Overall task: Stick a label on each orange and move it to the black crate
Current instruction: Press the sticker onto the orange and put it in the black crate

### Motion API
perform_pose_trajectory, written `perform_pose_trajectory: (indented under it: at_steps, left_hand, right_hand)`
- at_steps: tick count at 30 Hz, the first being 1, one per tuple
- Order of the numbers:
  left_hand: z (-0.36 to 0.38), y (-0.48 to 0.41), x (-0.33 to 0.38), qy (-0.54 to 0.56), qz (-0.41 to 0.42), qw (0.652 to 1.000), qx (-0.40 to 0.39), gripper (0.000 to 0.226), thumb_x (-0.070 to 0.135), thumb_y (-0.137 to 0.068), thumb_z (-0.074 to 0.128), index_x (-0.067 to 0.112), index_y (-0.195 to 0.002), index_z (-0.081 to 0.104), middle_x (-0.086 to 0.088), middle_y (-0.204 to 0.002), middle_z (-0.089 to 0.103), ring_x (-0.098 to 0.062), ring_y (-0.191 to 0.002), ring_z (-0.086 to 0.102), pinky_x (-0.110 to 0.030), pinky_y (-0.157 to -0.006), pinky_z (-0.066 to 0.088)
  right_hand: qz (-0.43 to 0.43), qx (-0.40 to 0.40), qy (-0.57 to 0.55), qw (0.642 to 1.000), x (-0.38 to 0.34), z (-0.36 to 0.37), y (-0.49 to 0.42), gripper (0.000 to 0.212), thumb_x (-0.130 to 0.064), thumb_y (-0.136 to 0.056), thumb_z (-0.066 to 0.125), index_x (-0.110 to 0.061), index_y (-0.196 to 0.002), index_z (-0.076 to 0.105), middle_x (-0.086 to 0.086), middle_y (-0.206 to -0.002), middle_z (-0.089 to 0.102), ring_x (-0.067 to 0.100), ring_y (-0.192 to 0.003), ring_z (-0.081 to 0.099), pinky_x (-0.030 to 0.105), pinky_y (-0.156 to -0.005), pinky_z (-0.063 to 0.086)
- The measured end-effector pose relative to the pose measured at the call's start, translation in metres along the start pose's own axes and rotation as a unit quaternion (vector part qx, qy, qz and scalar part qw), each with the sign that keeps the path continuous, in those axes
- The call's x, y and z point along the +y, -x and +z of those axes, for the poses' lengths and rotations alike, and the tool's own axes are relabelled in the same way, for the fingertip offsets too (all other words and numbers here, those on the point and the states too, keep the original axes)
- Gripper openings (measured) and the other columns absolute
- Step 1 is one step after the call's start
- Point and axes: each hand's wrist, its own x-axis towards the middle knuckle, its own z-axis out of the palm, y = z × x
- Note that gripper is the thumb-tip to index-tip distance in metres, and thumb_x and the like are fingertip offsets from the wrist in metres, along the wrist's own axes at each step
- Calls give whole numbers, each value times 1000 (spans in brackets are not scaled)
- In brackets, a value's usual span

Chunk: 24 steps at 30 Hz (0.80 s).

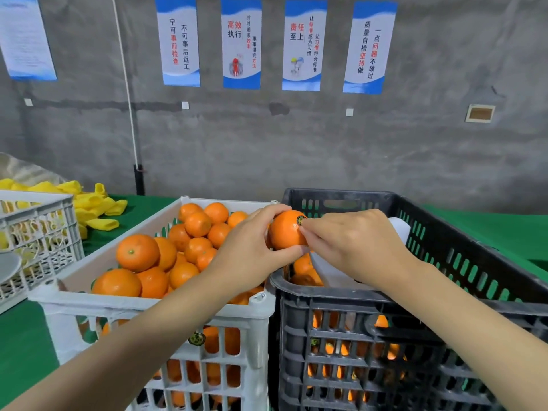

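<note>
**Seating the label before the drop**

I have the left hand curled round a glossy round orange, thumb below and fingers over the top. It holds the fruit in the air above the seam where the white slatted plastic crate meets the black slatted plastic crate. The right hand has thumb and forefinger tips drawn together on the small round dark label at the fruit's upper right shoulder. A white backing sheet shows beneath that palm, though I cannot tell how it is gripped.

To my eye the label is on and being pressed home. To do this well I would rub from its centre outward so the edge lies flat on the curved, dimpled peel. The left hand should brace rather than squeeze, since the skin bruises. Then I would lower the fruit into the black crate onto those already there, not toss it. The heap of oranges in the white crate suggests much work remains.
</note>
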Motion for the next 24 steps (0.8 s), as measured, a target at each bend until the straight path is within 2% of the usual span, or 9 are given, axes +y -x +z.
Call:
perform_pose_trajectory:
  at_steps: [3, 5, 9, 13, 15, 17, 19, 21, 24]
  left_hand:
    - [-1, 1, 2, 2, -3, 1000, -9, 65, 65, -67, 67, 51, -126, 45, 20, -120, 58, 5, -102, 56, -20, -82, 52]
    - [-1, 1, 3, 2, -6, 1000, -10, 64, 69, -63, 60, 55, -124, 43, 24, -118, 57, 7, -101, 55, -17, -80, 52]
    - [-1, 1, 4, 13, 7, 1000, -6, 51, 70, -65, 62, 67, -111, 40, 36, -115, 53, 10, -102, 55, -11, -78, 51]
    - [-1, 2, 4, 14, 1, 1000, -5, 51, 69, -67, 63, 71, -111, 38, 30, -115, 55, 11, -102, 55, -10, -76, 52]
    - [-1, 2, 3, 4, -1, 1000, -9, 55, 67, -71, 66, 64, -119, 39, 28, -117, 55, 11, -104, 54, -13, -75, 53]
    - [-1, 3, 1, -2, -7, 1000, -4, 60, 62, -76, 71, 51, -128, 43, 24, -121, 56, 5, -106, 56, -19, -81, 53]
    - [-1, 3, 1, -4, -16, 1000, 2, 64, 62, -77, 72, 45, -132, 45, 21, -124, 57, -1, -106, 59, -24, -84, 55]
    - [-3, 6, 5, 9, -19, 1000, 6, 64, 71, -72, 67, 49, -129, 47, 23, -119, 60, 0, -104, 60, -20, -82, 54]
    - [-5, 9, 13, 47, -19, 999, -18, 51, 74, -70, 61, 50, -115, 56, 29, -106, 65, 6, -101, 61, -9, -77, 47]
  right_hand:
    - [19, -9, -54, 998, -1, -3, 3, 30, -31, -96, 51, -20, -86, 77, -5, -57, 64, 21, -50, 62, 28, -38, 39]
    - [16, -10, -74, 997, -3, -6, 4, 34, -35, -96, 49, -19, -94, 79, -5, -57, 67, 18, -49, 63, 26, -38, 39]
    - [46, -12, -79, 996, -4, -10, 0, 35, -34, -94, 46, -21, -93, 78, -7, -54, 64, 14, -45, 58, 22, -39, 32]
    - [60, -46, -94, 993, -6, -12, 2, 41, -37, -91, 44, -18, -107, 78, -8, -45, 55, 10, -39, 51, 14, -44, 16]
    - [63, -46, -100, 992, -6, -12, 3, 38, -37, -91, 45, -20, -90, 79, -8, -43, 51, 11, -37, 47, 15, -43, 17]
    - [94, -27, -73, 993, -4, -10, 0, 38, -34, -93, 46, -25, -57, 56, -10, -41, 36, 13, -36, 35, 20, -44, 18]
    - [161, -16, -35, 986, 0, -8, -3, 44, -32, -96, 49, -24, -55, 36, -10, -44, 26, 16, -37, 30, 21, -45, 17]
    - [243, -59, 0, 968, 6, -3, -1, 49, -36, -100, 51, -22, -55, 37, -6, -44, 29, 23, -41, 40, 25, -45, 21]
    - [318, -141, 50, 936, 15, 6, 5, 56, -49, -102, 40, -18, -55, 35, -4, -48, 36, 28, -53, 48, 29, -47, 20]
